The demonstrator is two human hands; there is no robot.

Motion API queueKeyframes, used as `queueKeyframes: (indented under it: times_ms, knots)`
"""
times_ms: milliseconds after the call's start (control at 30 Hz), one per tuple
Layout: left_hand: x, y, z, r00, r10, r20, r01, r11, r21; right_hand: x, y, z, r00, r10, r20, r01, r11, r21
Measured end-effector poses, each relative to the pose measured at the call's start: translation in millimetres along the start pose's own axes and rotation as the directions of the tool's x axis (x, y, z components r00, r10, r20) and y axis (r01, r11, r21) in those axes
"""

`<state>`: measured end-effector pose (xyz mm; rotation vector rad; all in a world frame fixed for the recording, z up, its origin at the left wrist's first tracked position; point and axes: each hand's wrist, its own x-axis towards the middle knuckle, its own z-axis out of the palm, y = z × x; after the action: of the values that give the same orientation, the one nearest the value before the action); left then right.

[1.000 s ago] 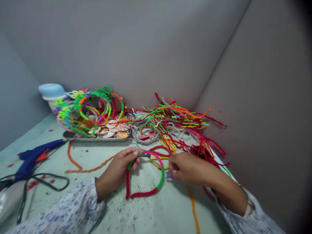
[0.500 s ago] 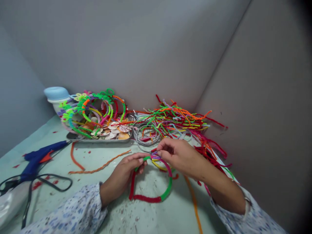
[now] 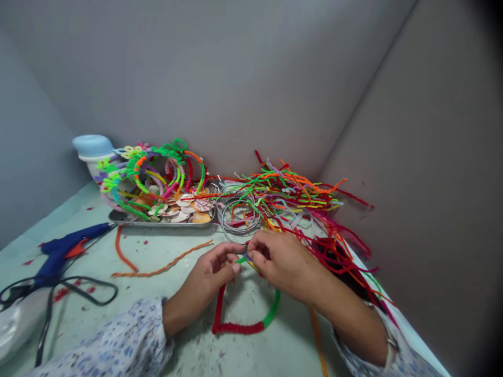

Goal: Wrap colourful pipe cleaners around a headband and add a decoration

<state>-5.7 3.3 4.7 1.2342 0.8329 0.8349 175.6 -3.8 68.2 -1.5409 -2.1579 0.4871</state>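
A hairband wrapped in red, green and pink pipe cleaner [image 3: 239,326] stands on the pale green table in front of me. My left hand [image 3: 210,275] pinches its top from the left side. My right hand [image 3: 281,262] meets it there, fingers closed on the band's top and on a thin purple pipe cleaner piece that is mostly hidden. A large loose heap of coloured pipe cleaners [image 3: 298,201] lies just behind my right hand. A bundle of bare grey hairbands [image 3: 238,214] rests beyond my fingers.
A metal tray [image 3: 157,221] at the back left holds wrapped hairbands [image 3: 149,173] and round printed pieces. A blue glue gun [image 3: 65,251] with black cable lies at the left. Loose orange pipe cleaners [image 3: 157,267] lie on the table. A pale blue-lidded container [image 3: 91,147] stands behind.
My right hand came up from the band's right side to its top and now meets my left hand there. The band has shifted slightly.
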Motion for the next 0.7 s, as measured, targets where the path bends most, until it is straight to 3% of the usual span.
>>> queueKeyframes:
  times_ms: [200,433,700]
  knots:
    - [0,0,0.8,1.0,0.014,0.0,-0.014,0.999,0.039,-2,0,-5,0.999,0.006,0.033,-0.006,1.0,0.01]
    - [1,-2,4.0,0.998,0.063,-0.001,-0.063,0.996,0.068,-3,-5,9,1.0,0.0,0.02,0.001,0.998,-0.06]
    - [-3,-6,4.7,0.974,0.196,-0.114,-0.141,0.917,0.373,-1,-3,18,1.0,-0.026,0.013,0.026,1.0,0.012]
